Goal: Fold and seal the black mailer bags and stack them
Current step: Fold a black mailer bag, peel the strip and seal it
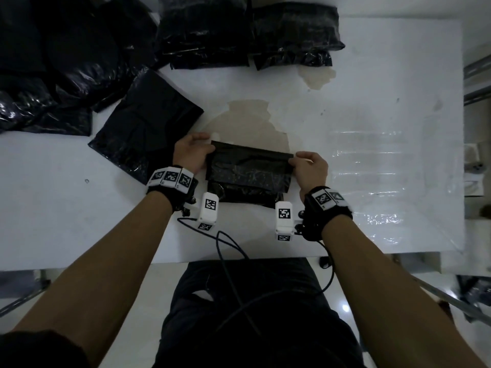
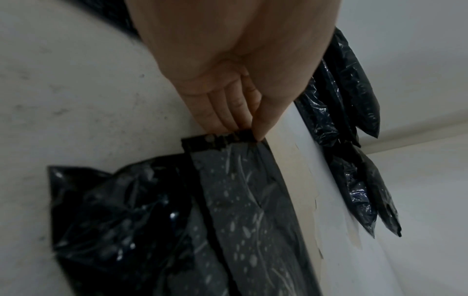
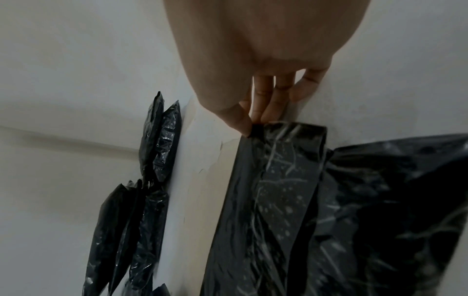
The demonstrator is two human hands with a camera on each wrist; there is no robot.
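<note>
A black mailer bag [image 1: 249, 173] lies on the white table [image 1: 372, 144] in front of me, its flap raised along the far edge. My left hand [image 1: 195, 151] pinches the flap's left corner [image 2: 222, 138] between thumb and fingers. At the other end my right hand [image 1: 308, 163] pinches the right corner [image 3: 257, 129] the same way. The flap [image 2: 253, 190] is stretched taut between both hands above the filled body of the bag [image 3: 392, 200].
A flat black mailer [image 1: 148, 128] lies just left of my left hand. A heap of black bags [image 1: 61, 62] fills the far left. Filled bags [image 1: 247, 35] are stacked at the far edge. Worn brown patches [image 1: 252, 120] mark the table. Clear plastic film [image 1: 385, 176] lies at the right.
</note>
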